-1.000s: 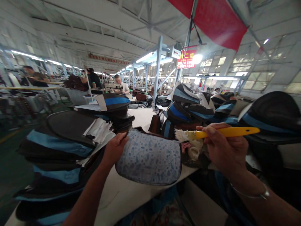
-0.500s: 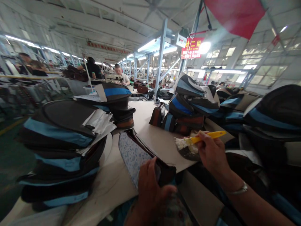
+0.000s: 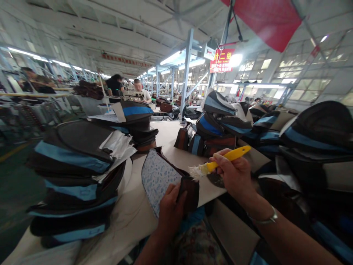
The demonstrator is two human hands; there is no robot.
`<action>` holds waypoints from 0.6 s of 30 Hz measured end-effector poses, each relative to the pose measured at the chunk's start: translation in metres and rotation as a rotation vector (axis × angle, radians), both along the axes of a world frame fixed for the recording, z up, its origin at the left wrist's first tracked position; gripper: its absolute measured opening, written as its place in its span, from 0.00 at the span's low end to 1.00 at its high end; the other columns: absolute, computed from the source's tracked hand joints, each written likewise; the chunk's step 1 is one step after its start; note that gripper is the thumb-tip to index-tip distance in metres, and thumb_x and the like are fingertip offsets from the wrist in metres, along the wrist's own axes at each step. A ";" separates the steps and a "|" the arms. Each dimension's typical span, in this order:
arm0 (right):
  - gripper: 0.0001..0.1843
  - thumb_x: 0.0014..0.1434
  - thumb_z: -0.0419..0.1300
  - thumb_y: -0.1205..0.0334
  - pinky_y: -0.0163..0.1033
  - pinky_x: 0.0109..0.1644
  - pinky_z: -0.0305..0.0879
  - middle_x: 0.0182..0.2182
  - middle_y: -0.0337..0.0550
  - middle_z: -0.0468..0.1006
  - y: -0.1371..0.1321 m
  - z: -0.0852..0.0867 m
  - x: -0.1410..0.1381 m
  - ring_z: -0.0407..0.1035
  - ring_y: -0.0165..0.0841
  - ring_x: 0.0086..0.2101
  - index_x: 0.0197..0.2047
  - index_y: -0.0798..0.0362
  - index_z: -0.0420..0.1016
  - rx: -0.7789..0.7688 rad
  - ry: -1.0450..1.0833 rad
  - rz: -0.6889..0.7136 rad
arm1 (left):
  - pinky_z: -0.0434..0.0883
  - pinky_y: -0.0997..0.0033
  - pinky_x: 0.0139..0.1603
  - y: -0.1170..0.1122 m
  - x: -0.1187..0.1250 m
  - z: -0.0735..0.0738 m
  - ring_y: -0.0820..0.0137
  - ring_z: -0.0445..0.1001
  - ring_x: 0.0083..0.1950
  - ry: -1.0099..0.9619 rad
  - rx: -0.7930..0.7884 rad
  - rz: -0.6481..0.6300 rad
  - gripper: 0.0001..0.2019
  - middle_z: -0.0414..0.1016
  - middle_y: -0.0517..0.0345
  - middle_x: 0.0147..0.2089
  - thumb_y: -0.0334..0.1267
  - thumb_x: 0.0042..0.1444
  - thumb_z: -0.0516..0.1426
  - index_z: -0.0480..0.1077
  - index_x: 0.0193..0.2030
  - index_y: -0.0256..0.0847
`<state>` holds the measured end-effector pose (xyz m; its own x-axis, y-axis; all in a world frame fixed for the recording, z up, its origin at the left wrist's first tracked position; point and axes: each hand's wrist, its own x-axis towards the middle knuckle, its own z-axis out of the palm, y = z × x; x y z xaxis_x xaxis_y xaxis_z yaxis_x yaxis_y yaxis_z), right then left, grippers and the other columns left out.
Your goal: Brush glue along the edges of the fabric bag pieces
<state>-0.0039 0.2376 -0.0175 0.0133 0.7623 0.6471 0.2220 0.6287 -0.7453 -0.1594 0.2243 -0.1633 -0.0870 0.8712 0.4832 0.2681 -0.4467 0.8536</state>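
Observation:
My right hand (image 3: 237, 176) grips a yellow-handled brush (image 3: 230, 155), its bristles thick with whitish paste and pointing left. Those bristles hang just above and right of a dark sewn bag piece (image 3: 190, 193) with a pale blue patterned lining panel (image 3: 158, 176). My left hand (image 3: 171, 208) is closed on the near edge of that piece, thumb on the dark side and fingers over the lining. Below the brush, a dark round dish (image 3: 216, 180) sits on the table, partly hidden by my right hand.
Stacked black and blue bag pieces (image 3: 74, 158) stand on the left of the pale table (image 3: 165, 132), with a smaller stack (image 3: 136, 123) behind. More piled pieces (image 3: 217, 121) stand at the back right and far right (image 3: 317, 136). A person (image 3: 140, 92) sits further back.
The brush has moved left, away from the dish and toward the bag piece. My left hand has turned the piece so its dark end and lining face me more.

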 end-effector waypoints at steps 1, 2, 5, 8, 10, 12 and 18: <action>0.13 0.63 0.61 0.53 0.32 0.25 0.55 0.20 0.34 0.66 0.002 0.001 -0.008 0.59 0.27 0.22 0.31 0.52 0.71 0.025 -0.089 0.023 | 0.69 0.68 0.44 -0.001 -0.002 0.004 0.67 0.71 0.40 -0.009 0.000 -0.016 0.11 0.69 0.56 0.39 0.43 0.63 0.53 0.74 0.43 0.41; 0.14 0.63 0.60 0.53 0.33 0.26 0.55 0.20 0.34 0.65 0.006 0.001 -0.015 0.60 0.27 0.21 0.30 0.52 0.71 0.052 -0.196 0.042 | 0.69 0.69 0.43 -0.002 -0.004 0.007 0.68 0.71 0.39 -0.027 0.000 -0.034 0.11 0.69 0.56 0.38 0.43 0.63 0.53 0.74 0.41 0.41; 0.16 0.64 0.57 0.54 0.34 0.27 0.55 0.19 0.35 0.67 0.018 0.001 -0.021 0.61 0.28 0.21 0.27 0.52 0.69 0.156 -0.549 0.029 | 0.68 0.70 0.40 -0.005 -0.013 0.011 0.68 0.70 0.38 -0.092 -0.007 -0.094 0.11 0.68 0.57 0.36 0.43 0.62 0.54 0.73 0.37 0.39; 0.15 0.65 0.55 0.56 0.36 0.30 0.56 0.20 0.38 0.69 0.023 0.005 -0.011 0.63 0.30 0.22 0.27 0.53 0.69 0.292 -0.739 -0.102 | 0.68 0.70 0.43 -0.007 -0.023 0.011 0.67 0.70 0.41 -0.127 -0.039 -0.143 0.11 0.69 0.57 0.38 0.43 0.63 0.54 0.75 0.42 0.41; 0.14 0.65 0.55 0.56 0.37 0.32 0.58 0.23 0.39 0.71 0.020 0.009 -0.007 0.65 0.31 0.24 0.30 0.53 0.70 0.334 -0.722 -0.153 | 0.67 0.70 0.43 -0.007 -0.028 0.013 0.67 0.69 0.41 -0.133 -0.064 -0.151 0.11 0.69 0.58 0.38 0.43 0.63 0.54 0.75 0.42 0.42; 0.13 0.66 0.54 0.56 0.36 0.33 0.60 0.25 0.39 0.73 0.015 0.010 -0.009 0.66 0.30 0.26 0.32 0.53 0.70 0.312 -0.643 -0.095 | 0.67 0.70 0.45 -0.006 -0.029 0.014 0.67 0.69 0.42 -0.139 -0.067 -0.165 0.11 0.69 0.58 0.38 0.43 0.63 0.54 0.75 0.43 0.41; 0.13 0.65 0.55 0.58 0.36 0.34 0.61 0.23 0.38 0.71 0.018 0.004 -0.009 0.67 0.31 0.25 0.28 0.53 0.69 0.291 -0.739 -0.009 | 0.66 0.70 0.43 -0.007 -0.031 0.017 0.67 0.69 0.41 -0.129 -0.077 -0.187 0.11 0.68 0.59 0.37 0.44 0.63 0.54 0.75 0.40 0.41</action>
<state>-0.0127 0.2552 -0.0136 -0.4921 0.5633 0.6637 0.6009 0.7715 -0.2093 -0.1904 0.2170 -0.1465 0.0224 0.9117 0.4103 0.0735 -0.4108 0.9088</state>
